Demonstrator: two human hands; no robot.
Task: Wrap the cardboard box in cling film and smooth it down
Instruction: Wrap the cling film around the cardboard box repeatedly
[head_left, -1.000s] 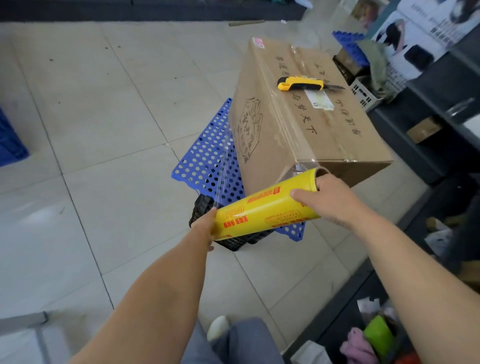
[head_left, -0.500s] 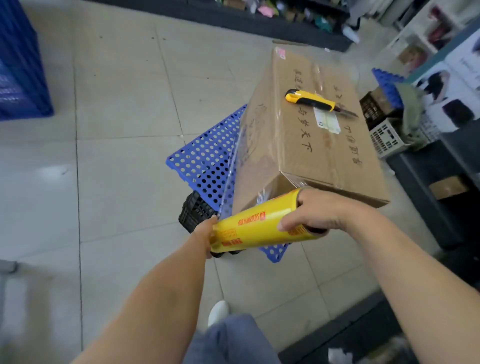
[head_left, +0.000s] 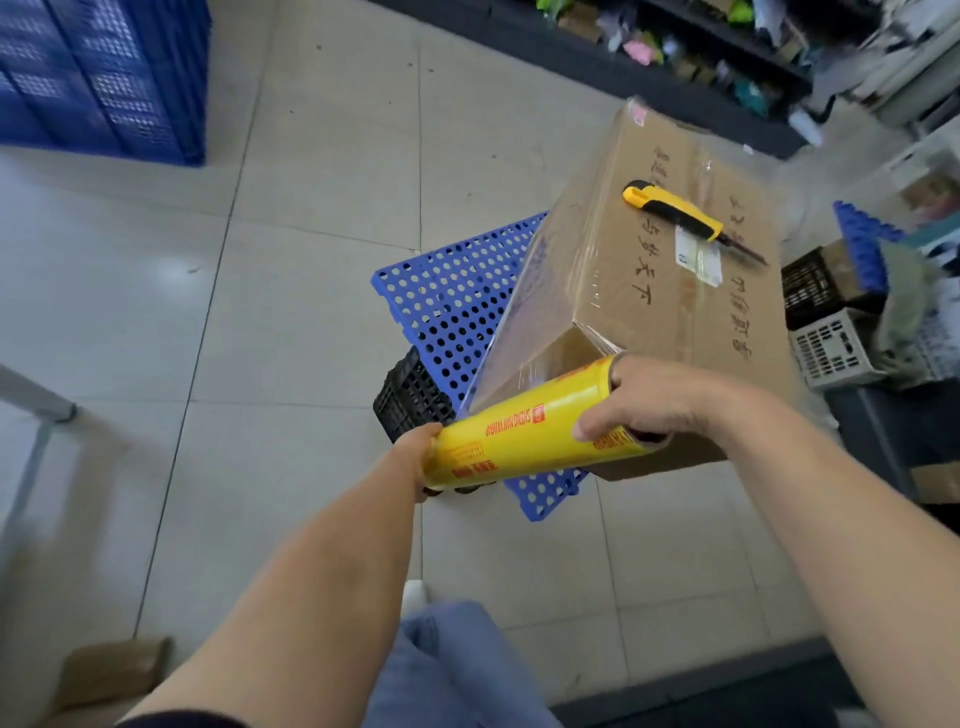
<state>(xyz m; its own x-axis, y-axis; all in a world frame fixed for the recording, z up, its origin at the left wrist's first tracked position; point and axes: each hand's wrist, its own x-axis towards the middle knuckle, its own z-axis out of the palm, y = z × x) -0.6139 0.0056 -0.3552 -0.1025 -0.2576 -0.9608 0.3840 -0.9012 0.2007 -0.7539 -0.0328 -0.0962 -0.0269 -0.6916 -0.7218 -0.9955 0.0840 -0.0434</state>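
Note:
A large cardboard box (head_left: 649, 291) with black handwriting rests on a blue perforated board (head_left: 447, 296) atop a black crate (head_left: 408, 397). I hold a yellow cling film roll (head_left: 524, 423) slanted at the box's near corner. My left hand (head_left: 415, 452) grips its lower left end, and my right hand (head_left: 654, 402) grips its upper right end with fingers in the core. Clear film (head_left: 530, 322) stretches from the roll over the box's left side. A yellow utility knife (head_left: 675, 210) lies on the box's top.
Blue stacked crates (head_left: 104, 73) stand at the far left. Dark shelving with clutter (head_left: 701, 57) runs along the back. A white basket (head_left: 836, 348) and black crate (head_left: 810, 286) sit right of the box. A brown carton (head_left: 111, 675) lies near left. Tiled floor surrounds.
The view has swung around the box toward its left side. The roll has stayed at the near corner with both hands on it, and film now covers more of the left face.

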